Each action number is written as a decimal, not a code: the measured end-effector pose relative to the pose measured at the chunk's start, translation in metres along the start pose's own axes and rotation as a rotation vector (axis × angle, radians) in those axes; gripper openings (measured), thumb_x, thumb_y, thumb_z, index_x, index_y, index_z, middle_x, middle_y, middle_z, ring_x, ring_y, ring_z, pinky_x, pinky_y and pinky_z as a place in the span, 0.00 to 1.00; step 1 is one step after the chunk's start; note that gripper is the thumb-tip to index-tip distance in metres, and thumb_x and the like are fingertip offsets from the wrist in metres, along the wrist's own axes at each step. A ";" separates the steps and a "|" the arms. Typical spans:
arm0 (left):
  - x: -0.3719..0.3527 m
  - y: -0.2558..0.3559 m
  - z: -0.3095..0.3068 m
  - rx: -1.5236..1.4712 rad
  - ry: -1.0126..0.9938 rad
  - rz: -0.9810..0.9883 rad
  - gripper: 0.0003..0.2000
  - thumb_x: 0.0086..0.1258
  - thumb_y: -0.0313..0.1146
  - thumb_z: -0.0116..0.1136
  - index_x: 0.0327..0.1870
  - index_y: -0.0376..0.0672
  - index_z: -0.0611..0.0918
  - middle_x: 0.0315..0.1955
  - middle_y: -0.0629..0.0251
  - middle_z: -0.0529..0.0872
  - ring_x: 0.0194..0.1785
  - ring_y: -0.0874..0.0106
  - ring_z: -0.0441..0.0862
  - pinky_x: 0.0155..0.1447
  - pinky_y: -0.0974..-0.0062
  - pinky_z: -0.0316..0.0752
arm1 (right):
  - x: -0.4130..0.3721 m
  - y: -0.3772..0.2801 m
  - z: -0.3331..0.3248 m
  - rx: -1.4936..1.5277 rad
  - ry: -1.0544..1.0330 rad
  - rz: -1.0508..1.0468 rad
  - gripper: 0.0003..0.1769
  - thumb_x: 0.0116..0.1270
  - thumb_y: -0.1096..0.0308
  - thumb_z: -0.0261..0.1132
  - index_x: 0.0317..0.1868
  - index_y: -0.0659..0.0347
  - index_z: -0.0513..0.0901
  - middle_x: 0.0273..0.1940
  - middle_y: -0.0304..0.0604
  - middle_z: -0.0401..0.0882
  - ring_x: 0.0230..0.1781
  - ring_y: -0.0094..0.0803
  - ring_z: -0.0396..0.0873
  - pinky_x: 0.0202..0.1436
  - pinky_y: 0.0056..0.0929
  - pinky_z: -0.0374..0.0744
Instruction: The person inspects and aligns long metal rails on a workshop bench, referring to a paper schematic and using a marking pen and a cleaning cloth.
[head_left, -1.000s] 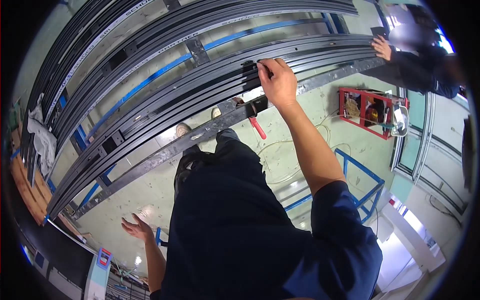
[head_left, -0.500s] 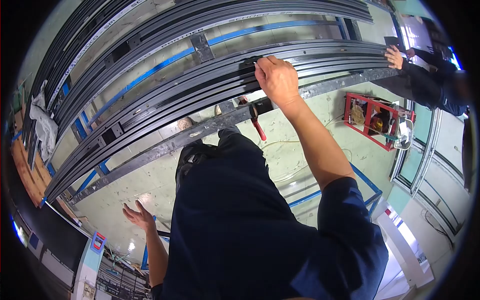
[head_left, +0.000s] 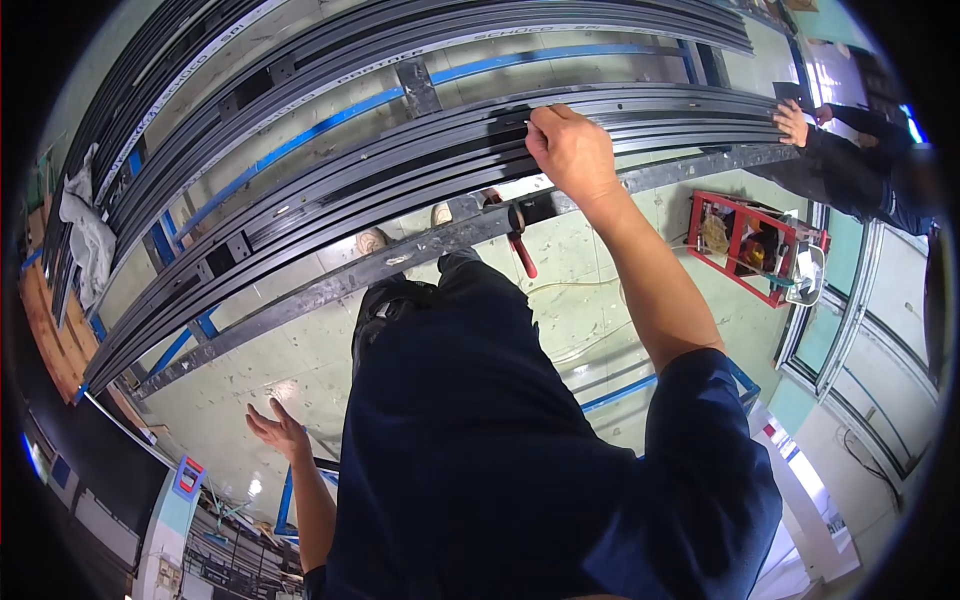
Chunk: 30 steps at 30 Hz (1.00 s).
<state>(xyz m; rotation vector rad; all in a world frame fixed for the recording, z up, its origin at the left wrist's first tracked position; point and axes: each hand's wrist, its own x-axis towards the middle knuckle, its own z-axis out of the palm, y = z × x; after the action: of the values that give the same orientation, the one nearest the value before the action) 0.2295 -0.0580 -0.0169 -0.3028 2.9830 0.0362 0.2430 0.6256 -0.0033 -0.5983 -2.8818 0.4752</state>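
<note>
A long dark metal profile with lengthwise grooves lies across the work frame in front of me. My right hand is closed over its middle, knuckles up, resting at or just above the grooves. A tiny light tip shows by its fingers, but what they hold is hidden. My left hand hangs in the air at lower left, fingers spread, with nothing in it. At the profile's right end another person's hand touches it. A dark rectangular fitting sits on the profile's left part.
More dark profiles with printed white strips lie beyond, over blue rack bars. A grey cloth drapes at left. A red-handled tool hangs under the near beam. A red crate stands on the floor at right.
My right hand has shifted slightly to the right along the profile, still closed. The view has turned a little. My left hand stays spread in the air.
</note>
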 end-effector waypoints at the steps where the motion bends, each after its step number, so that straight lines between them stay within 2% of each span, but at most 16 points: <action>1: -0.002 0.001 0.000 -0.018 -0.004 0.001 0.38 0.79 0.60 0.50 0.81 0.42 0.60 0.77 0.39 0.56 0.80 0.44 0.54 0.79 0.47 0.54 | 0.001 -0.002 0.002 0.000 -0.002 -0.004 0.04 0.65 0.67 0.66 0.36 0.56 0.82 0.34 0.44 0.84 0.34 0.50 0.84 0.38 0.47 0.83; 4: -0.002 -0.001 0.006 -0.057 0.001 0.013 0.38 0.80 0.59 0.51 0.80 0.41 0.61 0.77 0.39 0.58 0.79 0.44 0.55 0.79 0.47 0.54 | 0.004 -0.007 0.007 0.043 0.000 0.027 0.04 0.64 0.67 0.67 0.36 0.57 0.82 0.33 0.45 0.84 0.34 0.49 0.84 0.38 0.46 0.83; 6: 0.001 -0.005 0.010 -0.073 0.009 0.030 0.38 0.80 0.59 0.51 0.79 0.40 0.61 0.76 0.39 0.59 0.79 0.43 0.56 0.79 0.47 0.55 | 0.004 -0.003 0.004 0.192 0.032 0.074 0.05 0.64 0.67 0.68 0.36 0.58 0.83 0.33 0.45 0.85 0.34 0.49 0.84 0.37 0.45 0.82; 10: 0.000 -0.015 0.013 -0.077 0.022 0.038 0.37 0.80 0.57 0.52 0.79 0.39 0.62 0.76 0.38 0.60 0.79 0.43 0.56 0.79 0.46 0.54 | -0.003 0.001 -0.001 0.214 0.023 0.175 0.05 0.65 0.67 0.68 0.35 0.59 0.83 0.33 0.46 0.85 0.34 0.49 0.85 0.38 0.45 0.81; 13: -0.002 -0.021 0.015 -0.061 0.005 0.009 0.37 0.80 0.57 0.53 0.79 0.39 0.62 0.76 0.39 0.60 0.79 0.44 0.56 0.79 0.46 0.54 | -0.004 0.001 -0.002 0.184 0.034 0.156 0.08 0.67 0.66 0.70 0.39 0.61 0.85 0.33 0.49 0.86 0.31 0.49 0.85 0.36 0.40 0.81; 15: -0.002 -0.024 0.016 -0.055 -0.004 -0.007 0.37 0.80 0.56 0.53 0.79 0.39 0.63 0.76 0.40 0.60 0.79 0.44 0.56 0.79 0.46 0.54 | -0.004 -0.002 -0.001 0.143 0.026 0.166 0.06 0.66 0.66 0.68 0.36 0.58 0.83 0.33 0.46 0.85 0.34 0.49 0.84 0.38 0.44 0.81; 25: 0.000 -0.033 0.021 -0.105 0.000 -0.015 0.37 0.80 0.58 0.52 0.79 0.40 0.62 0.75 0.41 0.61 0.79 0.45 0.56 0.80 0.48 0.54 | 0.004 -0.015 0.013 -0.131 -0.017 0.012 0.05 0.65 0.66 0.67 0.35 0.57 0.82 0.34 0.45 0.84 0.34 0.49 0.85 0.37 0.47 0.83; 28: 0.002 -0.037 0.020 -0.121 0.000 -0.008 0.38 0.80 0.58 0.52 0.80 0.41 0.61 0.76 0.41 0.59 0.80 0.46 0.55 0.80 0.48 0.54 | 0.007 -0.015 0.010 0.011 -0.015 0.053 0.06 0.66 0.65 0.67 0.37 0.58 0.84 0.33 0.48 0.86 0.34 0.49 0.86 0.37 0.43 0.83; 30: 0.000 -0.041 0.021 -0.135 -0.002 -0.020 0.38 0.80 0.58 0.52 0.80 0.41 0.61 0.76 0.41 0.59 0.80 0.46 0.55 0.80 0.48 0.54 | 0.000 -0.012 0.004 0.330 0.019 0.323 0.08 0.67 0.64 0.67 0.39 0.58 0.86 0.31 0.49 0.87 0.30 0.43 0.85 0.37 0.36 0.82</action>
<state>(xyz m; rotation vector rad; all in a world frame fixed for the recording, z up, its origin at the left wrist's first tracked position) 0.2406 -0.0972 -0.0379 -0.3475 2.9813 0.2364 0.2384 0.6144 -0.0029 -1.0006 -2.6074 0.9591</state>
